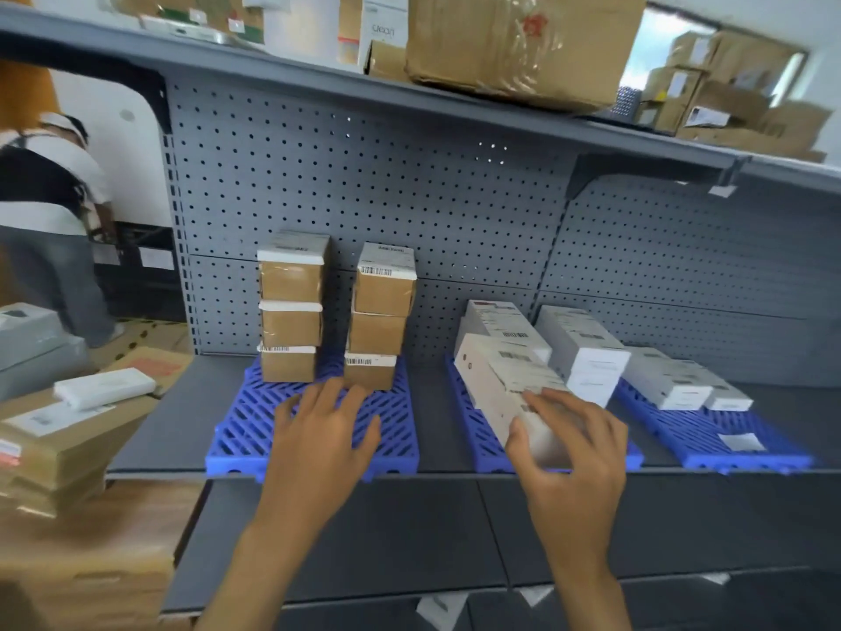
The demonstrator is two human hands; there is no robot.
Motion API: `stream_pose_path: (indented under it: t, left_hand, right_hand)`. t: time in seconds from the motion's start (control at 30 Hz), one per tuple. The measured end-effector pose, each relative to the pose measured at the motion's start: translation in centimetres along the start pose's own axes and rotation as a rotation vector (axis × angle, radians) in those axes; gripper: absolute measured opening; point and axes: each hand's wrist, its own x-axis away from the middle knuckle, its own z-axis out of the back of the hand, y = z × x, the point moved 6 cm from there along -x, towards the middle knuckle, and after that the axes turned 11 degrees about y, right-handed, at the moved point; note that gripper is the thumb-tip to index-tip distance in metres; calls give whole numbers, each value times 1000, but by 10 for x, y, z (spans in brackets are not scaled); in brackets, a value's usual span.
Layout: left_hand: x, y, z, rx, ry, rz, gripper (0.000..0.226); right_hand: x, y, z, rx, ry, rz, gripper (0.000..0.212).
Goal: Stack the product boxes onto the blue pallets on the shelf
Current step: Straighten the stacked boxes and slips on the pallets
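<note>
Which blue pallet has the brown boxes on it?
The left pallet, beneath the left hand: two stacks of brown boxes stand on it. The middle pallet and right pallet carry only white boxes.

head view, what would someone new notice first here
The three bright blue pallets on the grey shelf stand out first, the left one bearing two neat columns of brown boxes. Next come the hands in front: the right hand grips a long white box at an angle over the middle pallet, while the left hand is spread open in front of the brown boxes.
</note>
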Motion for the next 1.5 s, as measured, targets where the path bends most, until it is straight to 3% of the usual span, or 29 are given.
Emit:
stream_pose_path:
  t: [0.2, 0.4, 0.63, 1.0, 1.33, 1.5]
  left_hand:
    - [4, 42, -21, 22, -3, -41, 28]
    - [-7, 71, -58, -17, -37, -32, 27]
    - [-21, 80, -99, -87, -153, 110, 42]
    - [-25, 82, -110, -131, -92, 133, 24]
    - [-15, 107, -96, -49, -58, 27, 26]
    - [15, 128, -110, 24, -58, -40, 23]
  right_hand:
    - [-34, 34, -5, 29, 26, 26, 29]
    - [-72, 89, -54, -26, 15, 58, 27]
    - [-84, 147, -128, 9, -67, 99, 31]
    - [-88, 160, -173, 97, -151, 96, 35]
    - [-71, 152, -99, 164, -279, 45, 41]
    - [-34, 173, -43, 324, -381, 40, 43]
